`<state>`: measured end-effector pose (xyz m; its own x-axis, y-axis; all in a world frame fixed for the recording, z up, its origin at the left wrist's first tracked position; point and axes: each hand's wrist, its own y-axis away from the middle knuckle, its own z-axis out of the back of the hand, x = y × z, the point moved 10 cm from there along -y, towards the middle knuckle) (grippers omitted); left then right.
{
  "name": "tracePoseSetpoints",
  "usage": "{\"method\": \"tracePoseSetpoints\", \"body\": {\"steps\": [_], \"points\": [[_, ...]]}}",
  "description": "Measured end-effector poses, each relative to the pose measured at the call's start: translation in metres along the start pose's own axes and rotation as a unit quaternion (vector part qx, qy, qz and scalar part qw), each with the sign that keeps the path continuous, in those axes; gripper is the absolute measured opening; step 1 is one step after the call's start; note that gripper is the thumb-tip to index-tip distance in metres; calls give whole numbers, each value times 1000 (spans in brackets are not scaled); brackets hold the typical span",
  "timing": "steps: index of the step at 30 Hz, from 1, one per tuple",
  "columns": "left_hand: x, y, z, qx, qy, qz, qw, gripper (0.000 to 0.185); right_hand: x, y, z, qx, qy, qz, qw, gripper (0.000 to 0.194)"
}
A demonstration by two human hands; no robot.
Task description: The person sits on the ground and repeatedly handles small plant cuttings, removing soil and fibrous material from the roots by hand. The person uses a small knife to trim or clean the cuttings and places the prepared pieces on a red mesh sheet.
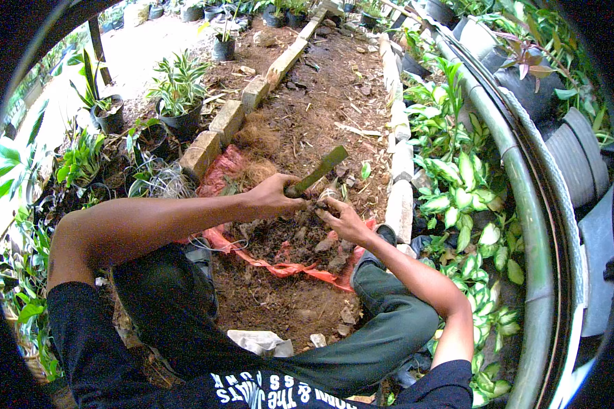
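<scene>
My left hand (279,197) is closed around a green-brown strip (320,171) with a blunt end, slanting up to the right; whether it is a thick stem, bamboo or a blade I cannot tell. Close beside it, my right hand (344,220) pinches a dark, soil-covered clump (318,205) between thumb and fingers. A pale, ringed shoot or root piece (329,193) shows just above those fingertips. Below both hands, loose dark soil (271,240) with lumps lies on a torn red plastic sheet (281,269). Fingers hide part of the clump.
Stone blocks (226,121) edge the soil bed on the left, pale blocks (402,161) on the right. Brown fibre (258,171) lies by the sheet. Potted plants (179,115) stand left; variegated plants (463,179) and a bamboo pole (522,189) run along the right.
</scene>
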<state>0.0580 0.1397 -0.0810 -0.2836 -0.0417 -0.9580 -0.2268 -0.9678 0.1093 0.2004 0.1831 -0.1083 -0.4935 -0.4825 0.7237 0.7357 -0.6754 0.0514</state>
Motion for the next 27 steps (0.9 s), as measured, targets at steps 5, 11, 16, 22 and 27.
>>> {"method": "tracePoseSetpoints", "body": {"steps": [5, 11, 16, 22, 27], "points": [[-11, 3, -2, -6, 77, -24, 997, 42, 3, 1, 4, -10, -1, 3, 1000, 39], [-6, 3, 4, -24, -20, 19, 999, 41, -6, -7, 8, -29, -40, 7, 999, 37], [-2, 0, 2, -7, -14, 27, 1000, 39, -6, -7, 9, -12, -28, -3, 1000, 37], [-7, 10, -2, 14, 60, 72, 995, 42, 8, -1, 13, -36, -27, 46, 998, 36], [-19, 19, 1, 26, 69, 97, 993, 44, 0, -5, 8, -10, -65, 29, 997, 34]]}}
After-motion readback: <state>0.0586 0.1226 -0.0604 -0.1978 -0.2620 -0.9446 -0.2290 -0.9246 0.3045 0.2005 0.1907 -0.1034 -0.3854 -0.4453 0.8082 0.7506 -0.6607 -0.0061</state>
